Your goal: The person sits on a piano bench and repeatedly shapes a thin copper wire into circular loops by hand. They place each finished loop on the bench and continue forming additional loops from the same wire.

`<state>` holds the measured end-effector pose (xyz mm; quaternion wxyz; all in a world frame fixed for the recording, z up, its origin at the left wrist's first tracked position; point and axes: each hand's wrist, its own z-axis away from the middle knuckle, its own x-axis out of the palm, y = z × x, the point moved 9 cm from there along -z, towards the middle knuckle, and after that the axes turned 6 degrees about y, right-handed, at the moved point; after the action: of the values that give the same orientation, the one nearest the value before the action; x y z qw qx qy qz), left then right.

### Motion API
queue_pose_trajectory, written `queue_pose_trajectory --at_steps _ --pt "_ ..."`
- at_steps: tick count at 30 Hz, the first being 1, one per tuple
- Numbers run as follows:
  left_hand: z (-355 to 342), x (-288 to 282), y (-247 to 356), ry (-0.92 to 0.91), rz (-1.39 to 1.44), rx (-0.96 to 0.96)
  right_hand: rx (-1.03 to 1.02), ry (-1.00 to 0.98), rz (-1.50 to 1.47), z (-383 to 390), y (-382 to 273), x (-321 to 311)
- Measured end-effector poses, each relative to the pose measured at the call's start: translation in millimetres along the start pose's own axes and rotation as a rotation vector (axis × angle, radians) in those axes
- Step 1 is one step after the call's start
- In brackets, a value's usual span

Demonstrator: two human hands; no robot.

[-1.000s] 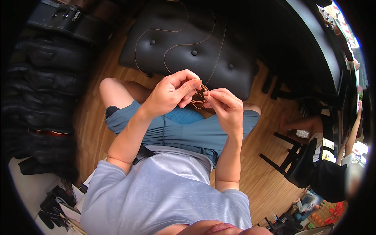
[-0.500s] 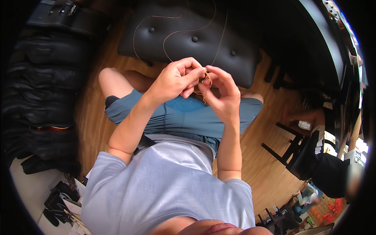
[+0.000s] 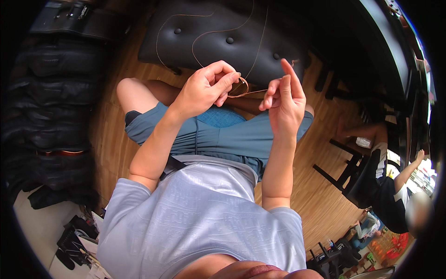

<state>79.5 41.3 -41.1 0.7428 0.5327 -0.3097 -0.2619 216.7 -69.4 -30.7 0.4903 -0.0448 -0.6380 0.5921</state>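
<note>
A thin copper-coloured string (image 3: 245, 93) hangs in a small loop between my hands, above my lap. My left hand (image 3: 204, 90) is closed, thumb and fingertips pinching the loop at its upper left. From the loop a strand runs right to my right hand (image 3: 285, 100), where thumb and bent fingers are pinched on it; the index finger points up. Just beyond that fingertip, a short curled end (image 3: 294, 62) shows against the black padded bench (image 3: 204, 35). Long thin lengths of the string trail over the bench's buttoned top.
Black cases or bags (image 3: 51, 107) are stacked along the left. A person (image 3: 383, 186) in black and white sits at right, beside a dark stool frame (image 3: 346, 169). A large dark glossy piece of furniture (image 3: 385, 37) stands at the upper right, on wooden floor.
My right hand has moved away to the right from my left, drawing a strand out from the loop. My left hand has shifted slightly up. At right, the seated person has raised an arm.
</note>
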Motion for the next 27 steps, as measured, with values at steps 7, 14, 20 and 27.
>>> queue_pose_trajectory --at_steps 7,14,20,27 --pt "6 6 17 -0.046 -0.247 0.168 0.084 -0.042 0.747 -6 3 -10" --pt "8 11 20 -0.066 -0.216 0.168 0.062 -0.336 0.968 3 5 11" --pt "6 12 7 -0.152 -0.086 -0.006 -0.071 -0.43 0.888 8 -4 23" --pt "3 15 -7 -0.187 0.013 -0.131 -0.24 -0.418 0.807 16 -9 33"
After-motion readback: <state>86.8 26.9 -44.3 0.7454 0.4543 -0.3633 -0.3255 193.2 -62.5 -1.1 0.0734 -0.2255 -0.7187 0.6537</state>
